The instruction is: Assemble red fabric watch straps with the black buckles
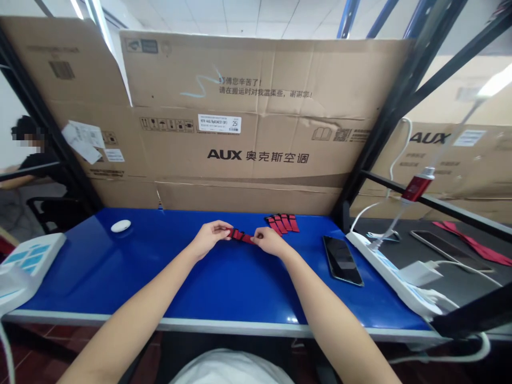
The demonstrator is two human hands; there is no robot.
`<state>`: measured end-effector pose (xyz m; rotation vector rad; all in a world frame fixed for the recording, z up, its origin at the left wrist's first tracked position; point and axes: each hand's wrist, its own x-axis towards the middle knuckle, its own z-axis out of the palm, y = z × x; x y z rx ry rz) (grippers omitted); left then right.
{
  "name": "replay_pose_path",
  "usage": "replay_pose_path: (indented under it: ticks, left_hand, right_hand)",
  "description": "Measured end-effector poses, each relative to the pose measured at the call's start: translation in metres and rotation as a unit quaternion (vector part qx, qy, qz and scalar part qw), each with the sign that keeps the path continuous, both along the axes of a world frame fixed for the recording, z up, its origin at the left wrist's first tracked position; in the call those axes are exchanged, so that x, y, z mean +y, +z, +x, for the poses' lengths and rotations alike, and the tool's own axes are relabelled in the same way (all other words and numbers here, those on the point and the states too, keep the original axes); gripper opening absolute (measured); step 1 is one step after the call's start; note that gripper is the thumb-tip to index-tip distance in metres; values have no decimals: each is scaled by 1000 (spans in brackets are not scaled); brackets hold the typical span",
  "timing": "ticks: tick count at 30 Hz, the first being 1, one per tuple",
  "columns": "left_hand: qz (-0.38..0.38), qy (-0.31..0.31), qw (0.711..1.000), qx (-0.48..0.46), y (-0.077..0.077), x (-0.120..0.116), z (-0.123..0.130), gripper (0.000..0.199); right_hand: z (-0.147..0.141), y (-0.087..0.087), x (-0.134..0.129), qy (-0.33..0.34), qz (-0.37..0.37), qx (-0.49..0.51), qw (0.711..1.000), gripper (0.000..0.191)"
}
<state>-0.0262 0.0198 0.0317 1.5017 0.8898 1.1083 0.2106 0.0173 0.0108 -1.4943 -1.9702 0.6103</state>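
A short red strap with black fittings [241, 236] is stretched between my two hands, just over the blue tabletop [224, 293]. My left hand [210, 238] pinches its left end between thumb and fingers. At the other end, my right hand [270, 241] grips the strap the same way. Just beyond my right hand lies a fanned row of several similar red straps [285, 223] with black ends. The fittings on the held strap are too small to make out in detail.
A dark phone [343, 260] lies to the right, beside a white power strip [394, 274] with plugs and cables. At left are a white oval object [120, 226] and another white power strip [34, 269]. A cardboard panel [256, 186] closes the back. A person [38, 160] sits beyond, at far left.
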Motion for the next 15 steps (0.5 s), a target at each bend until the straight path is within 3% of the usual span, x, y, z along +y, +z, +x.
replay_pose_path:
  ticks: [6, 13, 15]
  left_hand:
    - [-15, 28, 999, -20, -5, 3, 2, 32]
    - [-21, 58, 998, -11, -14, 10, 1, 34]
    - [-18, 55, 998, -4, -16, 11, 0, 35]
  right_hand:
    - [-2, -1, 0, -25, 3, 71, 997, 19]
    - [-2, 4, 2, -21, -46, 197, 979, 7]
    - [-3, 5, 2, -13, -38, 227, 973, 12]
